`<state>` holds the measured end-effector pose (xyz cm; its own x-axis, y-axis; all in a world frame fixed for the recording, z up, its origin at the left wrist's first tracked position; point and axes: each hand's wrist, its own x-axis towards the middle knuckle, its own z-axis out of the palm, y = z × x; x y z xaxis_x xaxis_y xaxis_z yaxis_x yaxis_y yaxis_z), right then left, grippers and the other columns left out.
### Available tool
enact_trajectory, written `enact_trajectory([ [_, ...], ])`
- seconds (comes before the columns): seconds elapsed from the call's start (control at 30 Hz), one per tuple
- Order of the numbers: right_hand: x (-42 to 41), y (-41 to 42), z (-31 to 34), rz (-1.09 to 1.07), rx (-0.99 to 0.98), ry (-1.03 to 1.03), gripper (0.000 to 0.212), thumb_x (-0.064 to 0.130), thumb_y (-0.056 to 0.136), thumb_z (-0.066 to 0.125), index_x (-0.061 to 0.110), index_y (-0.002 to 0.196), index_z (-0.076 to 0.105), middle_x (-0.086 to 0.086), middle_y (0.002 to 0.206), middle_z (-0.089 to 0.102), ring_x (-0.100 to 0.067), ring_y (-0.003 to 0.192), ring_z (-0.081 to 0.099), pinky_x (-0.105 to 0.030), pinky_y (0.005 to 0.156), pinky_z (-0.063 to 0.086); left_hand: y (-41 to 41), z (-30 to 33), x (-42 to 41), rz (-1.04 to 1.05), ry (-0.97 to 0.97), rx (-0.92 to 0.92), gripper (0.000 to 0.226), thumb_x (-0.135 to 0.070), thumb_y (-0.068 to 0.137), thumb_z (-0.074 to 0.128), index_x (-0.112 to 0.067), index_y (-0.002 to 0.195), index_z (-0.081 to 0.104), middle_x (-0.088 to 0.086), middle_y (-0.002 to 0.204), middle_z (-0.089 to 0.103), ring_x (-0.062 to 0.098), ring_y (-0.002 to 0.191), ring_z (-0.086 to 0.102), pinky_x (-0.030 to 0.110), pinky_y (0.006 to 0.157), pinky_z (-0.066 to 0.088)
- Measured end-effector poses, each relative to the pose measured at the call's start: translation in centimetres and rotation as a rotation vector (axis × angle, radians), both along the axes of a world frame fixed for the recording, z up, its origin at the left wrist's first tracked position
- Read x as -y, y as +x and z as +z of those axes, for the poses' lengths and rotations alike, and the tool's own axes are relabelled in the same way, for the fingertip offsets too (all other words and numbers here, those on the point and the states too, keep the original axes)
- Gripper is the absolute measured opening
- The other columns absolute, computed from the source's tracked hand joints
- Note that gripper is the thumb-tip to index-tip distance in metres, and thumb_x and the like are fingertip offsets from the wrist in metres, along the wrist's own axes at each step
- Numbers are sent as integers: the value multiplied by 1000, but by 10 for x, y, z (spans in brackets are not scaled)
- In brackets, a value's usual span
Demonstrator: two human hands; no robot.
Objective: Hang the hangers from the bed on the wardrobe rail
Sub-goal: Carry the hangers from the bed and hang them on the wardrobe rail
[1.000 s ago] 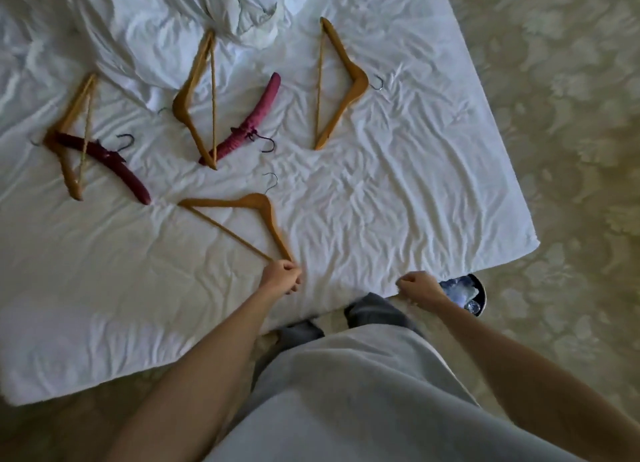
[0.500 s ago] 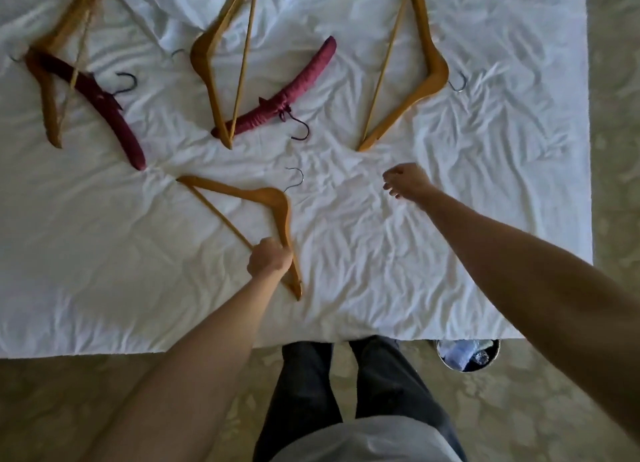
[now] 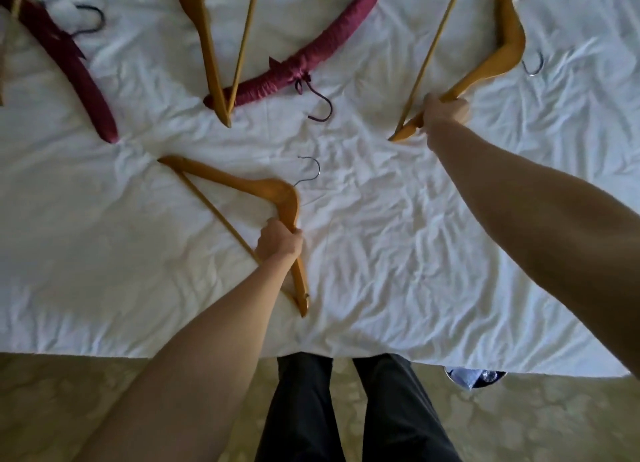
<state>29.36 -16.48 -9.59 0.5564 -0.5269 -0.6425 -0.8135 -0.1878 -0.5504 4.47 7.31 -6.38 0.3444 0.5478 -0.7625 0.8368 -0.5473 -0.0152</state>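
hangers: head view only; six in sight, all lying on the bed (image 3: pixel 398 253), a white wrinkled sheet
near wooden hanger (image 3: pixel 242 191): on the sheet close to the bed's near edge, left of centre; metal hook points away from that edge
left hand (image 3: pixel 278 241): closed around the near wooden hanger's right arm, just below its shoulder bend; the arm's tip sticks out past the wrist toward the near edge
right wooden hanger (image 3: pixel 505 49): toward the bed's far right, top cropped by the frame; steel hook on its right side, lying on the sheet
right hand (image 3: pixel 445 109): fingers wrapped around the lower end of the right wooden hanger, near the corner where the cross bar meets the arm; that tip touches the sheet
middle wooden hanger (image 3: pixel 207 45): far side of the bed, centre-left; pointed end aims at the near edge and overlaps the red hanger's left end
red padded hanger (image 3: pixel 311 56): bed centre, far side, between the two far wooden hangers; dark hook curls toward the near edge
second red padded hanger (image 3: pixel 72 63): bed's far left, running diagonally, dark hook just beside it
sixth hanger (image 3: pixel 4 52): sliver of wood at the bed's left frame edge, mostly cropped
legs (image 3: pixel 346 409): dark trousers, standing on patterned carpet right against the bed's near edge
round container (image 3: pixel 474 378): on the floor, half hidden under the bed's near edge, right of the legs; contents unclear
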Motion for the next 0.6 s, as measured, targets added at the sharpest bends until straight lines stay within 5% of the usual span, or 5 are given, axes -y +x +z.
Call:
enact_trajectory([
  [0.1, -8, -28, 39, -12, 32, -11, 38, 35, 86, 67, 12, 116, 60, 1, 95, 65, -16, 85, 65, -24, 58, 46, -3, 20, 0, 60, -85, 87, 49, -43, 92, 68, -7, 124, 57, 12, 121, 69, 34, 108, 68, 42, 90, 56],
  [0.23, -19, -97, 101, -60, 68, 3, 31, 35, 81, 63, 10, 100, 66, -2, 79, 70, -16, 69, 66, -28, 58, 47, -10, 67, 5, 125, -138, 300, 33, -37, 92, 67, -11, 110, 64, 5, 100, 70, 29, 97, 69, 37, 80, 52],
  [0.37, -36, -180, 164, -59, 110, 38, 28, 26, 84, 61, 13, 109, 65, -6, 78, 72, -14, 63, 67, -30, 57, 53, -29, 124, 5, 245, -208, 453, 20, -35, 91, 67, -16, 88, 63, -4, 78, 63, 21, 78, 67, 32, 70, 49],
  [0.6, -61, -297, 258, 228, 178, 93, 17, 24, 88, 68, 23, 105, 67, 1, 81, 71, -14, 71, 68, -25, 63, 54, -76, 220, -4, 342, -397, 643, 17, -23, 92, 69, -14, 78, 65, 6, 69, 71, 12, 54, 62, 27, 54, 52],
])
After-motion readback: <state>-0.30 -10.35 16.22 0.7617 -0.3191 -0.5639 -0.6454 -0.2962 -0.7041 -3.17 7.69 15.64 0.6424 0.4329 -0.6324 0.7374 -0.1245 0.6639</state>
